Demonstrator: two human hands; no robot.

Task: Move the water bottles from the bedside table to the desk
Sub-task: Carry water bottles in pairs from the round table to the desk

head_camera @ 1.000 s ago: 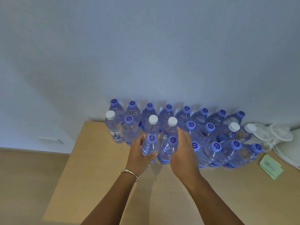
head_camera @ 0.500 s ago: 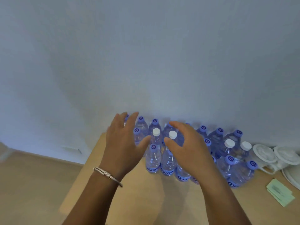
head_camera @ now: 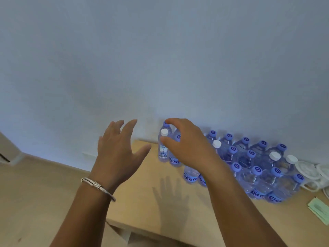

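Several clear water bottles point(head_camera: 252, 163) with blue or white caps stand packed together on a light wooden table point(head_camera: 154, 198) against the wall. A white-capped bottle point(head_camera: 163, 147) stands at the group's left end. My left hand point(head_camera: 119, 152), with a bracelet on its wrist, hovers with spread fingers left of the bottles and holds nothing. Above the left part of the group, my right hand point(head_camera: 187, 145) is raised with loosely curved fingers and holds nothing. It hides some bottles behind it.
White cups or lids point(head_camera: 309, 173) sit at the right end of the bottles. A pale green paper point(head_camera: 320, 209) lies near the table's right front. The table's front edge point(head_camera: 142, 227) runs below my arms, with beige floor point(head_camera: 35, 202) to the left.
Both hands let go of the two front bottles, which now stand on the table, and lifted away with fingers spread. The view swung left, so the bottles sit further right.
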